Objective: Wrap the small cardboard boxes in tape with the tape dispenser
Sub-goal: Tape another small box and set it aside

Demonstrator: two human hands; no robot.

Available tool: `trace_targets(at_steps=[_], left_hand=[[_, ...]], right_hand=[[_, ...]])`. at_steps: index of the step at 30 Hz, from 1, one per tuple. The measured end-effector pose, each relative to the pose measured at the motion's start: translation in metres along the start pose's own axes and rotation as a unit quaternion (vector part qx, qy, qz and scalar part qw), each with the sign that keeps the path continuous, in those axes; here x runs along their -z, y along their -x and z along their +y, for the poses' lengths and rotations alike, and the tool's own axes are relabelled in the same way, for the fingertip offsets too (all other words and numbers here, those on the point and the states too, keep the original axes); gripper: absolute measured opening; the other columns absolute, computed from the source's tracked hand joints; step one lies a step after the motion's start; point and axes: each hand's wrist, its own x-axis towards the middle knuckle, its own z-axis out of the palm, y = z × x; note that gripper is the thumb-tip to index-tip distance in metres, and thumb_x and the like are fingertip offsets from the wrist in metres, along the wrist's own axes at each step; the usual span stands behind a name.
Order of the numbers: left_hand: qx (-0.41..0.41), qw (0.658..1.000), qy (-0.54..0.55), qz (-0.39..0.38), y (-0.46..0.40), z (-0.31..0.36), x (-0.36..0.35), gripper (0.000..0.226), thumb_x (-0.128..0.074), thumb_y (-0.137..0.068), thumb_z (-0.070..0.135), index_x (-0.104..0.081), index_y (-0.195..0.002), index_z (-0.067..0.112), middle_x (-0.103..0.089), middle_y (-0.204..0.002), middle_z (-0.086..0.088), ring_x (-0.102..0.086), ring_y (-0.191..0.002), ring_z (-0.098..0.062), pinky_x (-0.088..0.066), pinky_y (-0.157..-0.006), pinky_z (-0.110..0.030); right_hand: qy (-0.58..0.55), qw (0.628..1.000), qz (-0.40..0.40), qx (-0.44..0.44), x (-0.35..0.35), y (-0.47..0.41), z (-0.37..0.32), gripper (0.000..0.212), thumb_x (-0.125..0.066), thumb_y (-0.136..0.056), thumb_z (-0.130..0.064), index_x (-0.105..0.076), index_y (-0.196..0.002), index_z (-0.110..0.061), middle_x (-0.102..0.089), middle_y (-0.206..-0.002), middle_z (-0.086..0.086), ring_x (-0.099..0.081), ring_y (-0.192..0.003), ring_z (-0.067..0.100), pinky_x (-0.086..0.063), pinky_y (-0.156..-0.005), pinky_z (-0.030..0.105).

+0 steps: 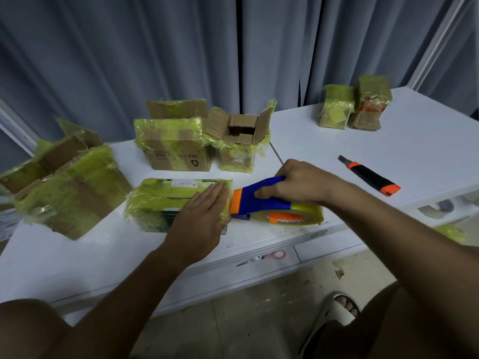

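Observation:
A small box (158,200) wrapped in yellow-green tape lies on the white table (427,141) in front of me. My left hand (199,216) lies flat on the box's right end, fingers straight. Just right of the box, my right hand (298,183) grips the blue handle of the blue and orange tape dispenser (261,200). The dispenser's orange mouth touches the box's right side, and its yellowish tape roll (303,216) rests on the table.
An open taped box (70,187) sits at the left; two more, one open (241,141) and one printed (173,149), stand behind. Two wrapped boxes (355,107) are at the back right. A black and orange utility knife (370,176) lies at the right. Scissors (264,257) lie on a lower shelf.

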Motion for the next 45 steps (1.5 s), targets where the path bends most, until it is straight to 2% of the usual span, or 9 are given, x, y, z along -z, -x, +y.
trace_targets(at_steps=[8,14,22,25,30,34,37,41,45], left_hand=[[-0.002,0.999,0.030,0.022,0.001,-0.001,-0.001,0.064,-0.038,-0.093,0.027,-0.026,-0.154,0.012,-0.021,-0.161,-0.004,-0.019,-0.149,-0.020,-0.020,-0.120,-0.040],[0.001,0.998,0.060,0.030,0.002,0.001,0.002,0.067,-0.027,-0.090,0.034,-0.026,-0.154,0.014,-0.020,-0.161,0.000,-0.018,-0.149,-0.016,-0.017,-0.121,-0.036],[0.026,0.996,0.078,0.039,0.004,0.007,0.008,0.078,-0.048,-0.082,0.044,-0.029,-0.154,0.019,-0.024,-0.161,0.007,-0.018,-0.148,-0.007,-0.018,-0.122,-0.033],[0.073,0.985,0.135,0.079,0.000,0.012,0.010,0.062,-0.051,-0.090,0.048,-0.044,-0.147,0.023,-0.038,-0.154,0.010,-0.028,-0.143,-0.003,-0.026,-0.119,-0.032],[0.167,0.961,0.157,0.154,-0.011,0.017,0.001,0.040,-0.064,-0.090,0.049,-0.066,-0.124,0.028,-0.060,-0.134,0.013,-0.056,-0.124,-0.007,-0.050,-0.099,-0.033],[0.220,0.951,0.133,0.172,-0.016,0.021,0.003,0.034,-0.067,-0.084,0.044,-0.070,-0.116,0.034,-0.069,-0.118,0.018,-0.067,-0.103,-0.011,-0.056,-0.079,-0.030],[0.210,0.952,0.145,0.172,-0.015,0.020,0.008,0.027,-0.072,-0.079,0.032,-0.072,-0.106,0.031,-0.072,-0.109,0.017,-0.069,-0.093,-0.014,-0.055,-0.074,-0.029],[0.192,0.958,0.157,0.147,-0.005,0.010,0.017,0.030,-0.068,-0.073,0.046,-0.069,-0.101,0.036,-0.074,-0.095,0.018,-0.069,-0.086,-0.009,-0.056,-0.073,-0.030],[0.136,0.946,0.244,0.167,0.002,0.003,0.029,0.031,-0.078,-0.079,0.036,-0.071,-0.108,0.026,-0.071,-0.113,0.013,-0.066,-0.101,0.001,-0.055,-0.089,-0.026]], right_hand=[[0.026,0.999,0.033,-0.014,-0.005,-0.003,-0.031,0.040,-0.068,-0.085,-0.052,-0.050,-0.069,-0.020,-0.052,-0.074,0.000,-0.050,-0.066,0.015,-0.034,-0.056,0.029],[0.214,0.970,0.113,0.018,-0.029,-0.005,-0.050,0.037,-0.055,-0.089,-0.055,-0.047,-0.094,-0.019,-0.053,-0.093,0.003,-0.050,-0.082,0.025,-0.041,-0.072,0.034],[0.167,0.981,0.094,-0.014,-0.023,-0.021,-0.043,0.045,-0.060,-0.085,-0.061,-0.040,-0.072,-0.022,-0.045,-0.074,-0.003,-0.050,-0.073,0.021,-0.042,-0.069,0.035],[0.167,0.982,0.092,-0.017,-0.018,-0.020,-0.038,0.044,-0.060,-0.086,-0.060,-0.044,-0.078,-0.020,-0.043,-0.074,-0.003,-0.052,-0.078,0.023,-0.043,-0.069,0.034],[0.155,0.980,0.120,-0.024,-0.004,-0.013,-0.029,0.044,-0.061,-0.085,-0.060,-0.044,-0.081,-0.020,-0.045,-0.076,-0.003,-0.054,-0.083,0.025,-0.040,-0.067,0.033],[0.116,0.984,0.131,-0.021,0.008,-0.011,-0.023,0.043,-0.065,-0.083,-0.061,-0.047,-0.076,-0.022,-0.054,-0.080,-0.002,-0.058,-0.083,0.023,-0.041,-0.063,0.033],[0.086,0.989,0.121,-0.015,0.012,-0.008,-0.023,0.043,-0.068,-0.082,-0.061,-0.054,-0.079,-0.020,-0.060,-0.082,0.000,-0.059,-0.079,0.018,-0.043,-0.062,0.031],[0.063,0.991,0.119,-0.005,0.015,-0.004,-0.020,0.047,-0.069,-0.081,-0.062,-0.063,-0.084,-0.016,-0.064,-0.083,0.003,-0.063,-0.080,0.019,-0.049,-0.066,0.035],[0.057,0.990,0.126,-0.009,0.015,-0.003,-0.017,0.052,-0.068,-0.078,-0.066,-0.064,-0.084,-0.015,-0.066,-0.083,0.004,-0.064,-0.079,0.021,-0.050,-0.067,0.037]])
